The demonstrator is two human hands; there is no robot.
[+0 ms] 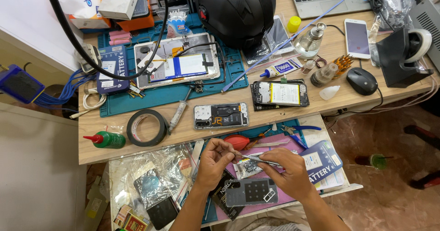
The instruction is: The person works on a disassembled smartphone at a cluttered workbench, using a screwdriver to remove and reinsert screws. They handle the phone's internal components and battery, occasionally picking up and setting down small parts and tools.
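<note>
Both forearms come up from six o'clock over an open drawer [339,185], the left hand [213,163] curled with its fingertips pinched on one end of a pair of tweezers [259,160], the right hand [288,173] closed around the other end. The tweezers are thin, silvery metal with a ribbed grip. Their long axis runs from ten o'clock to four o'clock between the hands, above a small bag of parts [247,167] and a grey phone cover [251,193].
</note>
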